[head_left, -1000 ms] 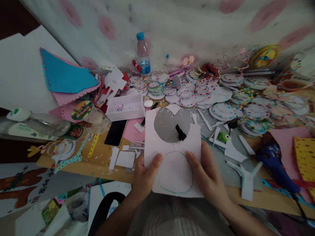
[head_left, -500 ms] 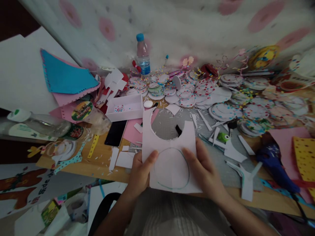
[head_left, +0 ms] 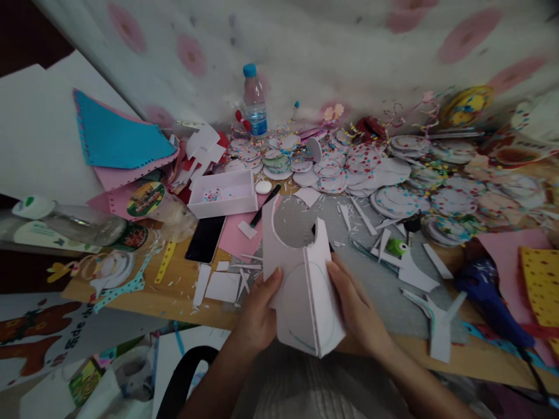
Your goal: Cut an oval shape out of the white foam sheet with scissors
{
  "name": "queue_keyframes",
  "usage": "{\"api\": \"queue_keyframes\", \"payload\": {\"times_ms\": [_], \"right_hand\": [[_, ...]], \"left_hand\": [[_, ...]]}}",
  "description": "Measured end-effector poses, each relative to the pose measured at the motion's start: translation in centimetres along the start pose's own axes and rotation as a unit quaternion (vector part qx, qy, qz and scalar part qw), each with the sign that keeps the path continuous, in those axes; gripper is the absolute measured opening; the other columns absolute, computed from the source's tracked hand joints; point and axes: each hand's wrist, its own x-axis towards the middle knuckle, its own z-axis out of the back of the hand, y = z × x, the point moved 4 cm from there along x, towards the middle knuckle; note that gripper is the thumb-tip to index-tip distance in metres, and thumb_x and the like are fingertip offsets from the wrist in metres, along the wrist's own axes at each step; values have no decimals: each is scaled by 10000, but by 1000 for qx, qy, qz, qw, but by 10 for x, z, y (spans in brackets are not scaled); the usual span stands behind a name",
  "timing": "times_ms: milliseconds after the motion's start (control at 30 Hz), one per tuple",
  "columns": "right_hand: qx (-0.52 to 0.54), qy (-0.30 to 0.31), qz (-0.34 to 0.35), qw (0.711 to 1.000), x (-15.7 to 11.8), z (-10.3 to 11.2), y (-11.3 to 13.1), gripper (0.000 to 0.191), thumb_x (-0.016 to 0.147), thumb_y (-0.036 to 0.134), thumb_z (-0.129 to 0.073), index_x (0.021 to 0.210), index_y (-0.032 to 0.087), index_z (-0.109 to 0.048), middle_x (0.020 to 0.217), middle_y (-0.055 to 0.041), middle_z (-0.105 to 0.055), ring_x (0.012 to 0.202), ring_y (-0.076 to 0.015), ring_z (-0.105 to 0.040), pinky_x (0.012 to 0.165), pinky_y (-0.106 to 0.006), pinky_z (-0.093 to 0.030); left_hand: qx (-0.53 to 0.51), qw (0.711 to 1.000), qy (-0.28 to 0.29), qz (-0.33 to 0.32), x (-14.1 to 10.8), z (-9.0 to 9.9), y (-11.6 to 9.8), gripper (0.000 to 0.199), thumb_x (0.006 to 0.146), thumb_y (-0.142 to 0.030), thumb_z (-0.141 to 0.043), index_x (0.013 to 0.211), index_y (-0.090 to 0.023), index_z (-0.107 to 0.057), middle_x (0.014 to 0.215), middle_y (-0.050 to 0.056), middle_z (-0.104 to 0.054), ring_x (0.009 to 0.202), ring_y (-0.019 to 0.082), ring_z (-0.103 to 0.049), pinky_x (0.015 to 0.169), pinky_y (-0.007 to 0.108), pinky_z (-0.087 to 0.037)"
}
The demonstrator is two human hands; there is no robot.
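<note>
Both hands grip a white foam board [head_left: 297,297] with a round notch cut from its far edge and a circle drawn on its face. The board is bent, with a lengthwise crack or fold right of its middle. My left hand [head_left: 257,311] pinches the left side, thumb on top. On the right side, my right hand [head_left: 356,305] has its thumb on the face and its fingers behind. Below the board lies a grey cutting mat [head_left: 367,314] scattered with white offcuts [head_left: 413,267]. A dark-handled tool [head_left: 265,205] rests on pink sheet [head_left: 236,235] beyond the left hand.
Decorated white discs [head_left: 362,157] are heaped along the back. A white box [head_left: 222,192], a phone [head_left: 205,238] and a water bottle [head_left: 254,105] stand or lie to the left. A blue glue gun [head_left: 491,299] lies at right, near yellow dotted sheet [head_left: 539,279].
The board was nearly flat half a second ago; now it is folded along a line, its right part angled away. My right hand has moved slightly left with it.
</note>
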Motion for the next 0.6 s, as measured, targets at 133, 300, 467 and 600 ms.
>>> {"api": "queue_keyframes", "payload": {"times_ms": [133,300,467,600], "right_hand": [[-178,-46,112,977,8,20,-19,230,948,418,-402,930,219,-515,797,-37,-558,722,-203,-545,641,-324,-444],[-400,-82,178,895,18,25,-53,342,898,472,-481,1049,168,-522,974,-143,-541,922,-318,-538,768,-460,-457],[-398,-62,176,898,24,28,-63,299,927,407,-444,1104,174,-504,986,-138,-542,886,-300,-574,759,-452,-485],[-333,-46,177,925,18,45,-50,323,923,401,-453,1132,163,-514,968,-137,-595,867,-294,-602,734,-435,-494]], "left_hand": [[0,999,-19,-26,0,11,-6,228,778,-275,-698,996,-207,-707,1071,59,-721,1176,256,-581,998,337,-475],[-7,999,-31,-15,4,14,-10,234,776,-294,-687,991,-206,-715,1023,55,-736,1168,260,-587,961,304,-500],[-23,999,-40,-18,4,13,-11,270,756,-330,-717,976,-174,-700,1047,80,-729,1132,282,-610,961,364,-499],[-50,998,-43,15,1,12,-10,326,704,-345,-771,962,-158,-703,998,93,-740,1110,299,-622,961,370,-494]]}}
